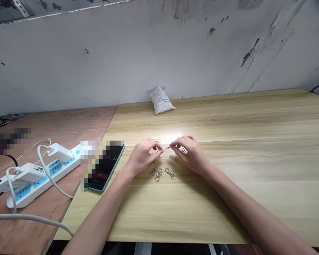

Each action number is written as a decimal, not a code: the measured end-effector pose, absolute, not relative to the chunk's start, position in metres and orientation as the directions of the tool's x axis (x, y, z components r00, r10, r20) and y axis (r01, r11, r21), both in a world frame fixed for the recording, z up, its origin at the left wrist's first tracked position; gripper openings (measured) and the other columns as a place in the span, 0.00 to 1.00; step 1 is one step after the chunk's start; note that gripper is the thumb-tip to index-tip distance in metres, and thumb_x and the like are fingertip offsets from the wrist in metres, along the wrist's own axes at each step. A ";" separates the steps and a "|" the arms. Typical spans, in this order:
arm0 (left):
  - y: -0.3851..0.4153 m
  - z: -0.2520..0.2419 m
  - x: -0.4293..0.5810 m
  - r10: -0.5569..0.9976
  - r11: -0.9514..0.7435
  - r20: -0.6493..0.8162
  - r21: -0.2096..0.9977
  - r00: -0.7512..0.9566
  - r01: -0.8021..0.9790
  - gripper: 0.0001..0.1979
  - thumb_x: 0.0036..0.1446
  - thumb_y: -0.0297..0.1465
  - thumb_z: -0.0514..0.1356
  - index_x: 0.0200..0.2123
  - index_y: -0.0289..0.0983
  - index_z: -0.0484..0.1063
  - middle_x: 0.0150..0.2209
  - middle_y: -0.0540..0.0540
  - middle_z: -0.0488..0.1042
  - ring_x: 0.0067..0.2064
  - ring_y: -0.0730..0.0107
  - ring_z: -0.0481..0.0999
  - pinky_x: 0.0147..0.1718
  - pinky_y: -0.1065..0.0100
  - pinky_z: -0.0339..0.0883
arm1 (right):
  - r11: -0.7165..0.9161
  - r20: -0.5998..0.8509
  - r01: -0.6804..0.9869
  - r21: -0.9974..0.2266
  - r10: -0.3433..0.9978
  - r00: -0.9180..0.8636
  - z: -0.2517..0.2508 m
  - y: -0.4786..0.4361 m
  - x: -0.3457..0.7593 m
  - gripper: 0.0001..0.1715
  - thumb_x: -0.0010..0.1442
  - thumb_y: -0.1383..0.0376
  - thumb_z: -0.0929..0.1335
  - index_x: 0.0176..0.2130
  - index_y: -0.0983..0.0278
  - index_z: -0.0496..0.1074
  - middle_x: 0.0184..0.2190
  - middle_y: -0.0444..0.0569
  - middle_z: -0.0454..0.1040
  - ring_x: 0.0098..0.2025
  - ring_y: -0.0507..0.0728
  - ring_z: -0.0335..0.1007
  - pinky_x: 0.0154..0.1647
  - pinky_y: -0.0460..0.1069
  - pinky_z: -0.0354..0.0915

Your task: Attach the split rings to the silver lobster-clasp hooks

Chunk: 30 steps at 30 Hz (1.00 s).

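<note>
My left hand (pixel 144 154) and my right hand (pixel 189 153) meet over the light wooden table (pixel 228 170), fingers pinched on a small metal clasp (pixel 167 147) held between them. Further metal pieces show inside my right hand's fingers. Just in front of my hands lie three loose silver clasps with rings (pixel 162 173). A small ring (pixel 157 140) lies on the table just behind my left hand.
A phone (pixel 106 168) with a lit screen lies left of my left hand. A white power strip (pixel 34 173) with chargers and cables sits on the reddish board further left. A small white bag (pixel 161 100) stands by the wall.
</note>
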<state>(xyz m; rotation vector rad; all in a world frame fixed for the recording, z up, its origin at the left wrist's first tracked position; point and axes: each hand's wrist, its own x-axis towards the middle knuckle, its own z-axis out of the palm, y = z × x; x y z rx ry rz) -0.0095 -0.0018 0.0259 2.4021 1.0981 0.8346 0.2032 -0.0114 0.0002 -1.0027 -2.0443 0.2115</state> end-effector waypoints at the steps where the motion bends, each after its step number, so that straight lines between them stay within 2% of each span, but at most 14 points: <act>1: -0.002 0.026 -0.010 0.773 -0.630 0.363 0.544 0.521 0.555 0.02 0.58 0.26 0.61 0.33 0.37 0.75 0.32 0.49 0.77 0.36 0.68 0.73 0.37 0.65 0.66 | 0.673 0.615 0.575 -0.465 0.713 -0.336 0.001 -0.012 0.203 0.07 0.65 0.69 0.64 0.37 0.60 0.72 0.30 0.44 0.77 0.32 0.54 0.69 0.43 0.53 0.58; 22: -0.002 0.025 -0.008 0.782 -0.620 0.378 0.557 0.496 0.553 0.03 0.61 0.28 0.60 0.35 0.37 0.74 0.33 0.49 0.75 0.37 0.69 0.74 0.38 0.67 0.66 | 0.679 0.659 0.590 -0.436 0.688 -0.303 0.004 -0.014 0.200 0.08 0.66 0.68 0.65 0.37 0.61 0.74 0.32 0.46 0.77 0.35 0.55 0.70 0.43 0.53 0.57; 30: -0.003 0.025 -0.008 0.787 -0.614 0.369 0.544 0.494 0.573 0.04 0.61 0.30 0.59 0.34 0.37 0.73 0.32 0.49 0.75 0.36 0.69 0.73 0.37 0.66 0.66 | 0.663 0.650 0.577 -0.476 0.708 -0.277 0.007 -0.017 0.198 0.09 0.66 0.66 0.64 0.38 0.59 0.75 0.33 0.47 0.76 0.37 0.56 0.70 0.43 0.53 0.58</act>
